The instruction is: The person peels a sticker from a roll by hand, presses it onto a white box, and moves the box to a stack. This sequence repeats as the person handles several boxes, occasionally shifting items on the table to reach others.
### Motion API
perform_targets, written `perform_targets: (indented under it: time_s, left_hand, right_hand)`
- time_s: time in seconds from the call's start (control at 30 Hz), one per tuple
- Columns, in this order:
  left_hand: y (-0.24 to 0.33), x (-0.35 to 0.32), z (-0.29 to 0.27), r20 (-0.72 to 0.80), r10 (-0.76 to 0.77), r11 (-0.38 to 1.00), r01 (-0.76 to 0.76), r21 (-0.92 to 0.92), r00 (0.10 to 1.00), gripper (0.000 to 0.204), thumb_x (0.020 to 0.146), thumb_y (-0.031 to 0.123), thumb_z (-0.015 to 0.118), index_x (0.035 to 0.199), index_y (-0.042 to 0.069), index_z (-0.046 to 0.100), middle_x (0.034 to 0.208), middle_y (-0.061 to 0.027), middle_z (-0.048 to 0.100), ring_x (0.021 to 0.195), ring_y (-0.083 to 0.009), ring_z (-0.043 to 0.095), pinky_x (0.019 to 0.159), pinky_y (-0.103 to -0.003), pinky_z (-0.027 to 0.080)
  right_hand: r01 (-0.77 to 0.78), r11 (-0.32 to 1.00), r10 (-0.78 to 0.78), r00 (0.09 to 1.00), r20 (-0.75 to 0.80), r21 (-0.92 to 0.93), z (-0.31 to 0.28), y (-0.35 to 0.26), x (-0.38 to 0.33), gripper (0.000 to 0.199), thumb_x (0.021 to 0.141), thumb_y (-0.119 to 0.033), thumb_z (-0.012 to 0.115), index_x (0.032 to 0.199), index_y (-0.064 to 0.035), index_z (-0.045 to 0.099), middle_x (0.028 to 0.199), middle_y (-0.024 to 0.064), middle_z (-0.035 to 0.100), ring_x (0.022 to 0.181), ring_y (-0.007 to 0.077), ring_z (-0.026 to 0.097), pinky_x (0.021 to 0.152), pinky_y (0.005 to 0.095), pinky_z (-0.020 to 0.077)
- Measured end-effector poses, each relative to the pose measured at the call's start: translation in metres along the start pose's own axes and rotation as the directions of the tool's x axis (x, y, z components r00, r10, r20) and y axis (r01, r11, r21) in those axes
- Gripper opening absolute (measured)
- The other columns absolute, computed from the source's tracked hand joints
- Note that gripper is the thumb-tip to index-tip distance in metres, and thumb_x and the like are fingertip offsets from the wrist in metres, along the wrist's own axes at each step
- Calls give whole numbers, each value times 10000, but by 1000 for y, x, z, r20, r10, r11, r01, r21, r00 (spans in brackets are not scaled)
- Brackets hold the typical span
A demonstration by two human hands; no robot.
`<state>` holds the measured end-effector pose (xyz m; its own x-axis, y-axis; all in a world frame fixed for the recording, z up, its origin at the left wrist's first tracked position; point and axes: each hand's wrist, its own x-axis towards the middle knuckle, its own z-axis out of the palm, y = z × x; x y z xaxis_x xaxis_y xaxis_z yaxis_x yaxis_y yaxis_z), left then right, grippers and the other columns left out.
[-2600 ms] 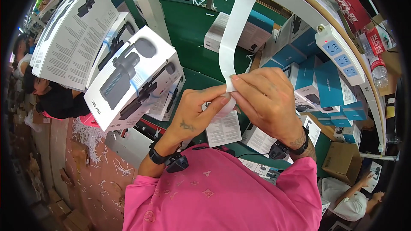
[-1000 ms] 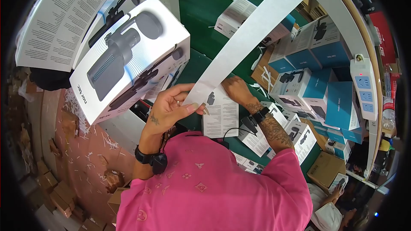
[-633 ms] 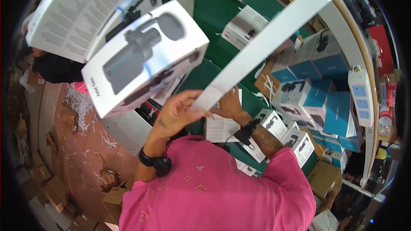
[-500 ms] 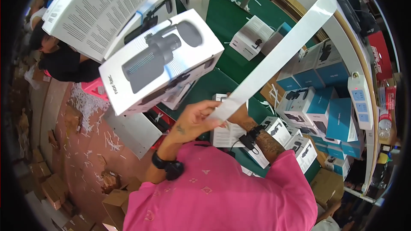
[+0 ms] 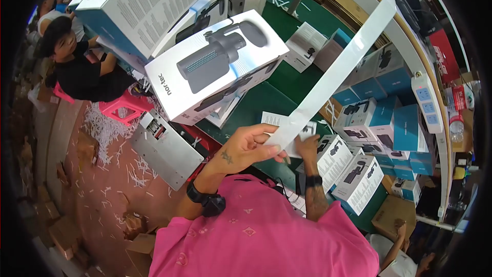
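The left hand [image 5: 245, 150] is closed in a pinch, thumb over bent fingers, on the lower end of a white strip [image 5: 338, 77]. From there the strip slants up and to the right, ending at the white beam [image 5: 412, 46] at upper right. The right hand [image 5: 307, 147] is just beyond the strip, at the edge of a white box [image 5: 274, 118] that the strip partly hides; its fingers are too small and covered for me to tell how far open they are or whether they hold anything. A black band [image 5: 206, 201] circles the left wrist, and a dark one the right. Beneath the white box is the green table [image 5: 269, 96]. Right of the right hand stand two printed cartons [image 5: 357, 178], and past them a stack of blue-and-white packs [image 5: 407, 128]. A socket bar [image 5: 427, 103] is fixed to the beam. To the left, near the camera, a large box [image 5: 218, 64] with a microphone picture sits tilted beside a taller one. Below it lies a metal panel [image 5: 169, 156], with paper shreds [image 5: 105, 128] on the floor near a pink stool [image 5: 125, 109] and a seated co-worker [image 5: 84, 77].
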<state>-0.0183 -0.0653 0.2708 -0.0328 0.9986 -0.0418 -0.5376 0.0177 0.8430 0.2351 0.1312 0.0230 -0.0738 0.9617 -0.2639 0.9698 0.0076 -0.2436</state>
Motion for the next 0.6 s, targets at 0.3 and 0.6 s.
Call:
perform_targets:
  time_s: [0.3, 0.6]
  left_hand:
    - [22, 30, 13, 100, -71, 989, 58, 133, 992, 346, 1021, 125, 509, 1300, -80, 522, 1137, -220, 699, 991, -252, 713, 919, -352, 541]
    - [28, 49, 32, 190, -14, 996, -2, 85, 982, 360, 1044, 172, 488, 1333, -42, 512, 1124, -180, 697, 963, -220, 717, 849, -302, 540]
  right_hand:
    - [208, 976, -164, 902, 400, -68, -70, 4, -123, 1085, 853, -568, 671, 1487, 155, 168, 1085, 343, 665, 1007, 456, 674, 878, 484, 534]
    - [892, 438, -661, 405, -632, 113, -268, -122, -147, 455, 781, -32, 780, 1217, -6, 652, 1085, 174, 690, 961, 338, 663, 829, 390, 524]
